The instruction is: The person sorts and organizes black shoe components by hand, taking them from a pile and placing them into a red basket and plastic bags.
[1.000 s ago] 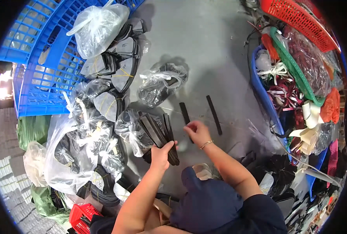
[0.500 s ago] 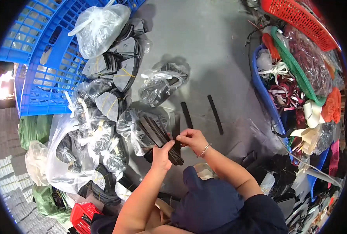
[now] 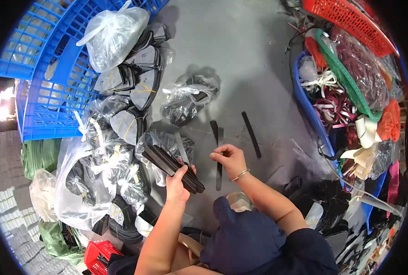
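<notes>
My left hand [image 3: 177, 187] is wrapped round a bundle of long dark strips [image 3: 165, 161]. A paler grey strip [image 3: 181, 147] sticks up beside the bundle, by the fingers. To the right, my right hand [image 3: 232, 162] pinches a single dark strip [image 3: 219, 176], which hangs lengthwise under the fingers. Beyond it, partly covered, a black strip [image 3: 214, 126] lies on the grey surface. Another black strip [image 3: 251, 135] lies apart, farther right. Just past my left hand is a clear plastic bag [image 3: 155, 136] of dark pieces.
Blue crates [image 3: 59, 87] and piled bags of dark pieces [image 3: 116, 158] line the left. A filled plastic bag [image 3: 190, 101] sits ahead. At right are a blue basin [image 3: 310, 107] of ribbons, a green basket rim [image 3: 346, 78] and a red basket [image 3: 350, 23].
My right hand has drawn a strip off the bundle and moved right with it. My left hand has shifted left with the bundle, which now tilts more.
</notes>
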Motion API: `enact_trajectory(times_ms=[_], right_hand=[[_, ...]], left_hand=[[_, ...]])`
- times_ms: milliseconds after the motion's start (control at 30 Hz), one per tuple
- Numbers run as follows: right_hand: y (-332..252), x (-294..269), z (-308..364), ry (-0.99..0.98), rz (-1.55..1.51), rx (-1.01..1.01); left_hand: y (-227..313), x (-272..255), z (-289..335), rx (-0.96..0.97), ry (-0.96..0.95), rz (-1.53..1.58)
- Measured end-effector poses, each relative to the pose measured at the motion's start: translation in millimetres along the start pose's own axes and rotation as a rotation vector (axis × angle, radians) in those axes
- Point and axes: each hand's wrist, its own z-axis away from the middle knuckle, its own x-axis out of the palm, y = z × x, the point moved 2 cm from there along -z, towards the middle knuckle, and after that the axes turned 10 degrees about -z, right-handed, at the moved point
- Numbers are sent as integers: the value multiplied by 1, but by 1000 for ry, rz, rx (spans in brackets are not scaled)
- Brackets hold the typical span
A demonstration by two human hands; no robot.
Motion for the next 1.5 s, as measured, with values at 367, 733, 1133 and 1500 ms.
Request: enact_trajectory(times_ms=[367, 733, 1133, 1500], right_hand=[[-2, -4, -5, -27, 206, -151], [23, -31, -55, 48, 895, -618], [9, 19, -13, -538, -90, 237], [3, 4, -28, -229, 108, 179]], left_hand=[[-3, 0, -1, -10, -40, -11], [-10, 8, 0, 2, -42, -60], [-21, 19, 3, -142, -240, -60], [-14, 10, -1, -100, -135, -167]])
